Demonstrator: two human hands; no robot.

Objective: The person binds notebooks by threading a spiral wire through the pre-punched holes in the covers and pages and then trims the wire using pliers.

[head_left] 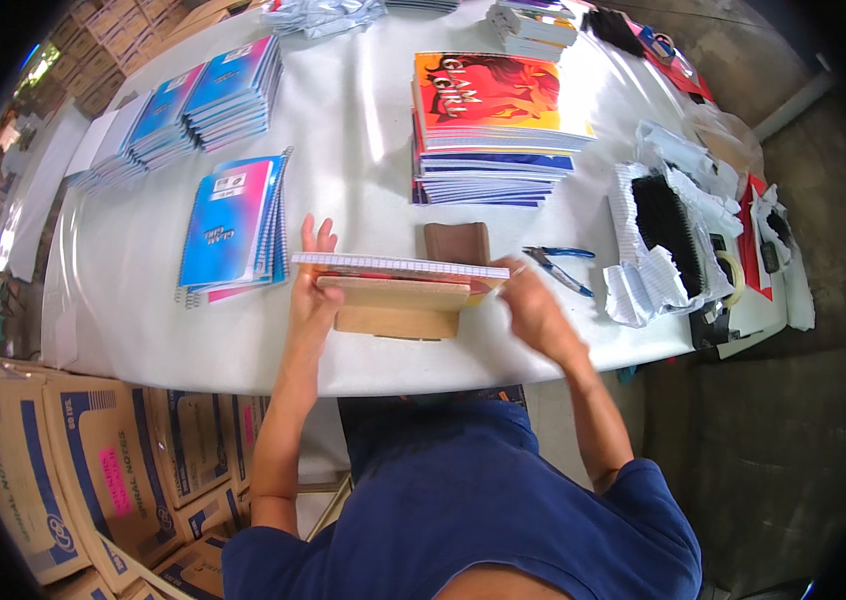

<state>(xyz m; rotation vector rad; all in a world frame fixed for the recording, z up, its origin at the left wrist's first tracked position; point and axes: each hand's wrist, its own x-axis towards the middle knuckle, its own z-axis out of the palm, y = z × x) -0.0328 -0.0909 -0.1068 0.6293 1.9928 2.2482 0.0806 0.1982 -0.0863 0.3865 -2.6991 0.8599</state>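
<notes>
The left hand's fingers point(325, 240) are closed on the left end of a notebook point(403, 265), the thumb folded over the near side and two fingertips standing up, slightly parted, beyond its far edge. The right hand point(540, 315) is at the notebook's right end, fingers bent inward; it is blurred, so I cannot tell whether they grip or only touch. The left hand point(311, 297) and the right have the notebook between them on edge, its white gridded page edges uppermost and a bit of red and orange cover showing below, just behind a tan block point(398, 321) on the counter point(183, 345).

Just beyond the notebook lies a brown block point(457, 242); to the right are blue-handled pliers point(563, 268). To the left is a small pile of blue-and-pink spiral notebooks point(228, 225), with taller stacks of the same kind point(233, 90) farther back. Beyond the brown block stands an orange-and-red-topped stack point(488, 95). Near the counter's right edge, a black-bristled brush point(665, 240) sits in crumpled gridded paper point(633, 295).
</notes>
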